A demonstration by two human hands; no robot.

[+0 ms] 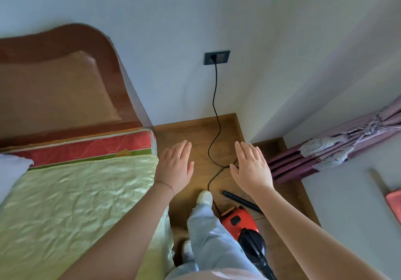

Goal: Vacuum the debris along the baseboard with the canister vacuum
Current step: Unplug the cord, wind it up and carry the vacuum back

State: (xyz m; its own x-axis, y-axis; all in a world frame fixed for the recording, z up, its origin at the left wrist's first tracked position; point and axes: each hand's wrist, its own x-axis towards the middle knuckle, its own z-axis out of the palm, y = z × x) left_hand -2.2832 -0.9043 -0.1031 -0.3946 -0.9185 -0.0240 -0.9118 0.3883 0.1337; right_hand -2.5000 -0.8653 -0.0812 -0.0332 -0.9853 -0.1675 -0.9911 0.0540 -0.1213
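A red and black canister vacuum (246,228) lies on the wooden floor by my right leg. Its black nozzle tube (240,200) points up and left, partly hidden under my right forearm. The black power cord (216,106) runs from a dark wall socket (216,57) down the wall and across the floor to the vacuum. A wooden baseboard (195,122) follows the foot of the wall. My left hand (176,166) and my right hand (251,166) hover flat above the floor, palms down, fingers extended, holding nothing. No debris is discernible.
A bed with a green quilt (76,203) and a red mattress edge (86,147) fills the left, under a wooden headboard (65,80). A tied purple curtain (336,151) hangs at the right. My feet in white shoes (204,197) stand in the narrow floor strip.
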